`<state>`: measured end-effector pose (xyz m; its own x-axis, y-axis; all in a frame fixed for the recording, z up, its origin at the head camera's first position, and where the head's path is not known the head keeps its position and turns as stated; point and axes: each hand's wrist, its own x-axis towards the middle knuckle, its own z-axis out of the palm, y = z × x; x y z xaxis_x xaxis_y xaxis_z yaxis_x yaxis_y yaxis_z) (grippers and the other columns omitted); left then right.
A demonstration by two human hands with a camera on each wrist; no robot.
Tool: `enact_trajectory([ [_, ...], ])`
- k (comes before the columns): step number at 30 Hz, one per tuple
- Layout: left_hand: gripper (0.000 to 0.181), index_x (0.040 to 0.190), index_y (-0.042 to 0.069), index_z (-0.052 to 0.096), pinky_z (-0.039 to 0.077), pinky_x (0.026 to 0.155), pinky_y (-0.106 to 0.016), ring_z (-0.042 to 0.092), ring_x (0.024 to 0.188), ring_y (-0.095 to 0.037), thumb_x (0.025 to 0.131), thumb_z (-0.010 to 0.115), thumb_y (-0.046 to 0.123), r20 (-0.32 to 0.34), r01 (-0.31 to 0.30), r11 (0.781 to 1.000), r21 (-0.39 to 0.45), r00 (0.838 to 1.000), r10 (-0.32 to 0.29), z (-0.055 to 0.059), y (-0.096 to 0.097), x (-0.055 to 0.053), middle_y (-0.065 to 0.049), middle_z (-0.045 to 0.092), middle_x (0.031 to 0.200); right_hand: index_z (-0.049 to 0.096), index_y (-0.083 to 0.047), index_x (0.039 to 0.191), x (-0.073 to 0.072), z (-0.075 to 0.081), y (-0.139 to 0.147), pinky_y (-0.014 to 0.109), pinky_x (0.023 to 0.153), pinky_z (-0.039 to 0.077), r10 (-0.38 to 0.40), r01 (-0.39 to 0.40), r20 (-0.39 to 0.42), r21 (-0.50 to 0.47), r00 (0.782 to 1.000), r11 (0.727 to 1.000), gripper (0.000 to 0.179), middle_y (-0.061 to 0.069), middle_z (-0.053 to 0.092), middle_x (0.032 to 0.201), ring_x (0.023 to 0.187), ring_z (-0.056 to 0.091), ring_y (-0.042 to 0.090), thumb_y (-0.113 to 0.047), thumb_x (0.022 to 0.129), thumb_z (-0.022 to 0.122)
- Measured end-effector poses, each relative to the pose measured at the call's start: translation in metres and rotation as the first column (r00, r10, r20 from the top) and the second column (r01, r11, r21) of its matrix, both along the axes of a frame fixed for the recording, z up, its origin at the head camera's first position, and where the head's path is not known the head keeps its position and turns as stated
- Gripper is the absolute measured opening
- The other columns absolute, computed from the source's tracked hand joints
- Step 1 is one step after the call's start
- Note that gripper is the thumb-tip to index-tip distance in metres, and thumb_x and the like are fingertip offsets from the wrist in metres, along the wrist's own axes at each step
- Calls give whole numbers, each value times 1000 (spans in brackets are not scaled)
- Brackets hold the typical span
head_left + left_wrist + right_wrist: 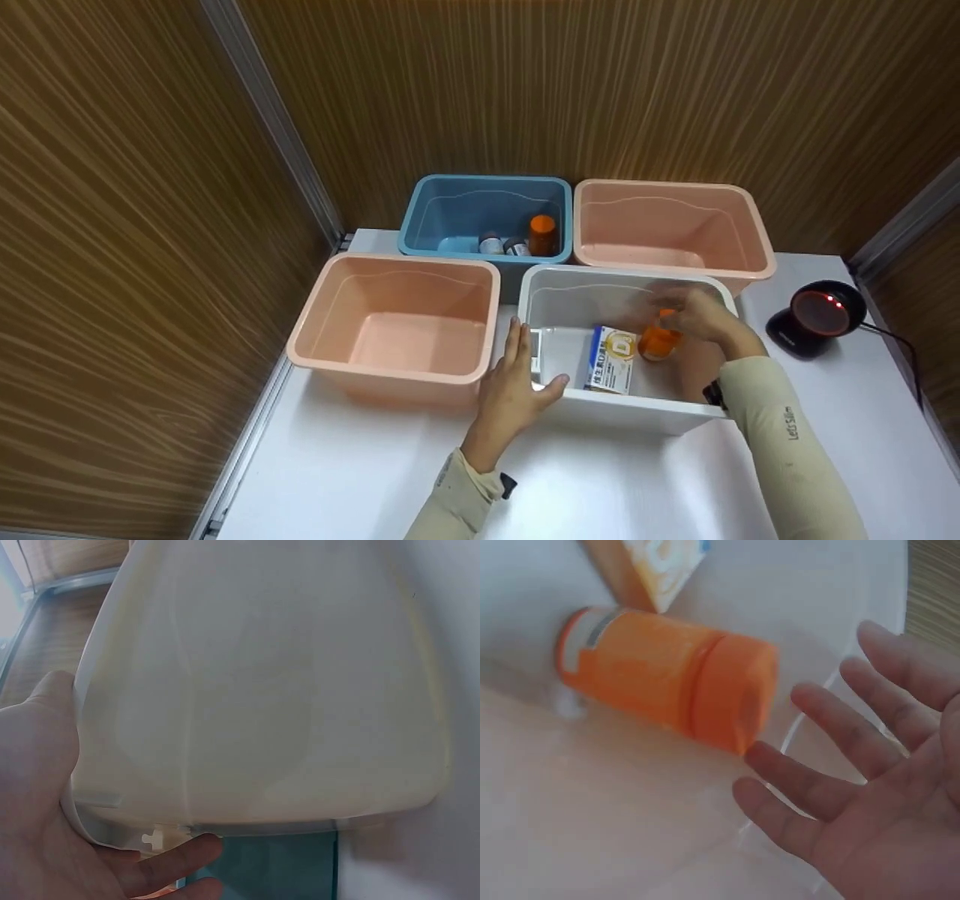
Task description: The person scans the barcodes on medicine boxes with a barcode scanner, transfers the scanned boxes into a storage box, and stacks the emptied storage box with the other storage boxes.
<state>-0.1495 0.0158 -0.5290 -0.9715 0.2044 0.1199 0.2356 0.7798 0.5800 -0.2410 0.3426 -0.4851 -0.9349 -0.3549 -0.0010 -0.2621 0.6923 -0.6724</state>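
Observation:
A white bin (615, 409) holds an orange bottle (660, 343) and a white, blue and yellow box (613, 360) marked with a D. Part of another white box (535, 352) shows by its left wall. My left hand (510, 394) rests at the bin's front left corner, fingers straight along the side and thumb spread toward the front rim. Inside the bin, my right hand (697, 315) is over the orange bottle. In the right wrist view its fingers (847, 720) are spread beside the bottle's orange cap (735, 694), not wrapped round it.
Behind stands a blue bin (420, 225) with an orange bottle (542, 234) and two small white containers (491, 244). Pink bins stand at the left (390, 375) and back right (671, 262). A black device with red lights (821, 311) sits at the right, its cable trailing.

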Motion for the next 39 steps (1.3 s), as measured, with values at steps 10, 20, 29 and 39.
enact_trajectory([
  [10, 102, 153, 13, 11, 40, 94, -44, 44, 125, -26, 79, 53, 70, 7, -5, 1000, 24, 1000, 5, 2, 0, 1, 3, -2, 158, 57, 3, 125, 3, -6, -8, 53, 84, 46, 1, -30, 125, 228, 992, 973, 51, 23, 61, 114, 93, 56, 35, 8, 75, 67],
  [20, 100, 153, 11, 14, 41, 91, -46, 48, 120, -27, 80, 54, 67, -25, -2, 1000, 30, 1000, 3, 0, 0, 1, 0, 2, 158, 61, -1, 118, 3, -5, -13, 55, 87, 43, -14, -61, 179, 407, 984, 911, 50, 15, 60, 105, 93, 52, 34, 9, 71, 73],
  [29, 101, 153, 12, 12, 41, 92, -46, 44, 125, -27, 80, 52, 70, -7, -3, 1000, 14, 1000, 3, 2, -1, 0, -1, 1, 158, 60, 0, 117, 0, 0, -13, 51, 85, 44, 42, -76, 96, 386, 994, 919, 46, 11, 60, 98, 88, 52, 30, 4, 72, 74],
  [39, 102, 153, 11, 12, 43, 91, -44, 47, 122, -27, 80, 51, 71, -1, 1, 1000, 4, 1000, -1, 3, -2, 0, -1, 0, 158, 52, -5, 133, 4, 15, -21, 51, 87, 43, 58, -63, 34, 171, 998, 983, 58, 14, 58, 110, 95, 52, 31, -5, 79, 73],
])
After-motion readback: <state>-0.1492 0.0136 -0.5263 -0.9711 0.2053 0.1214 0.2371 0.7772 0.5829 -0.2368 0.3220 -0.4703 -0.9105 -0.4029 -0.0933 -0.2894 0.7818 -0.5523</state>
